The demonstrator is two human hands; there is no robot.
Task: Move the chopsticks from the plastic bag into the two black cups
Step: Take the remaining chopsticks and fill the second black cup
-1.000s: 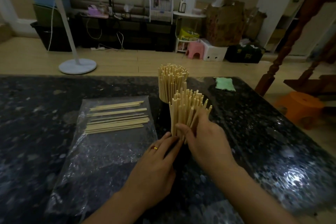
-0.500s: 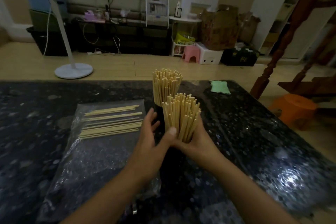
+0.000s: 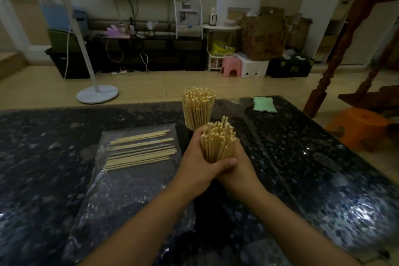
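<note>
- Both hands are cupping the near bundle (image 3: 218,143) of upright chopsticks, centre of frame.
- Left hand (image 3: 195,167) is wrapping the bundle's left side, fingers curled round it, thumb lying across the front low down.
- Right hand (image 3: 239,170) is gripping the bundle's right side, mostly hidden behind the sticks and the left thumb; fingers are curling round the back.
- Near bundle is standing upright, one stick poking above the rest at the top right; the cup under it is hidden by the hands, so cannot tell its outline.
- Far bundle (image 3: 198,107) is standing just behind, slightly left, tips fanning out; only a dark sliver of its cup (image 3: 190,129) is showing at the base.
- The two bundles are sitting close, the left fingers just in front of the far one's base.
- Plastic bag (image 3: 129,190) is lying flat on the table, left of the hands, reaching down to the lower left.
- Loose chopsticks (image 3: 140,150) are lying roughly horizontal on the bag's upper part, a small spread; inside or on top of the bag, cannot tell.
- Table (image 3: 313,168) is dark, speckled and glossy, glare at lower right.
- Green cloth (image 3: 264,104) is lying at the table's far right edge.
- Fan stand (image 3: 97,93) is on the floor, upper left; pink stool (image 3: 231,66) upper centre-right; orange stool (image 3: 359,127) at right edge.
</note>
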